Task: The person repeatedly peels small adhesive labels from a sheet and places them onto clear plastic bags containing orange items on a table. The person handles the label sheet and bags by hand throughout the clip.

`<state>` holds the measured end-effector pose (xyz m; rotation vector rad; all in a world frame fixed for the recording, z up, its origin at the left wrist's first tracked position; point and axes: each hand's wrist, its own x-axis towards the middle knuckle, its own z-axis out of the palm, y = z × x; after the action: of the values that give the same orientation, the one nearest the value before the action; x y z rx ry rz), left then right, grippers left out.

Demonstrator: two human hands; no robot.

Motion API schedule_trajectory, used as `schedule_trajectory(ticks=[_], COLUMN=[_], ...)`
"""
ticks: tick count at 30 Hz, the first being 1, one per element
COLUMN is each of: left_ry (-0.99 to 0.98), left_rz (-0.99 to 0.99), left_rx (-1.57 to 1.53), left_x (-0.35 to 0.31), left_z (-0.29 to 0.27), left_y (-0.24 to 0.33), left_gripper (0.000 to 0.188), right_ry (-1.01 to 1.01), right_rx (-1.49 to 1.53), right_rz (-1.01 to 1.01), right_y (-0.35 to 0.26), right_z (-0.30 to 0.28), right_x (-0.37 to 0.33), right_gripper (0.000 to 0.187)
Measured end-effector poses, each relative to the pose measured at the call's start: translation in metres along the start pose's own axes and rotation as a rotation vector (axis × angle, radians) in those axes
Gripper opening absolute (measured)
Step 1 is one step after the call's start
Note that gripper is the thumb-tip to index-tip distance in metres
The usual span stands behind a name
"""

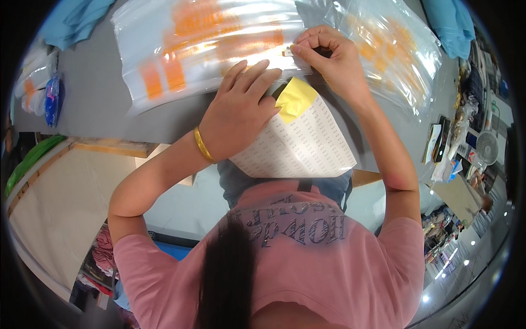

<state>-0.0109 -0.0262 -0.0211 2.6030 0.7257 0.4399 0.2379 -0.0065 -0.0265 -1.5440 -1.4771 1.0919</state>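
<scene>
A right hand (334,57) pinches a small label (287,53) over clear bags (213,41); the left hand (235,115) extends its fingers, any grip on the sheet (307,145) unclear.

Clear bags (219,49) flat; white label (287,53) at right edge; patterned sheet (307,143) nearer.

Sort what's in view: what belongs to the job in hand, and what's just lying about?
In the job:
small white tag in the right hand
clear bags under the left fingers
printed sheet with yellow piece

Lying about:
blue cloth, upper left
blue packet
fan
</scene>
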Motion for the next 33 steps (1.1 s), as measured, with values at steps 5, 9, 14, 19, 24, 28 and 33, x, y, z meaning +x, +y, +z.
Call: schedule_trajectory(ticks=[5,9,14,19,24,28,33], left_ry=[0.015,0.035,0.057,0.051,0.049,0.054,0.052], left_rz=[0.011,0.014,0.056,0.063,0.061,0.065,0.078], left_rx=[0.044,0.03,0.044,0.052,0.038,0.039,0.06], left_x=[0.001,0.0,-0.001,-0.002,-0.004,-0.005,-0.006], left_z=[0.002,0.006,0.01,0.009,0.008,0.009,0.012], left_y=[0.0,-0.001,-0.002,-0.002,-0.002,-0.001,-0.001], left_gripper=[0.023,0.022,0.021,0.019,0.021,0.025,0.027], right_ry=[0.024,0.05,0.028,-0.006,0.045,0.009,-0.053], right_rx=[0.098,0.159,0.141,0.163,0.107,0.135,0.019], right_rz=[0.082,0.043,0.078,0.139,0.041,0.114,0.031], right_y=[-0.006,-0.006,-0.005,-0.006,-0.008,-0.01,-0.008], right_z=[-0.005,-0.007,-0.012,-0.017,-0.018,-0.017,-0.011], right_x=[0.002,0.002,0.002,0.005,0.005,-0.003,-0.007], right_gripper=[0.017,0.017,0.018,0.019,0.02,0.017,0.015])
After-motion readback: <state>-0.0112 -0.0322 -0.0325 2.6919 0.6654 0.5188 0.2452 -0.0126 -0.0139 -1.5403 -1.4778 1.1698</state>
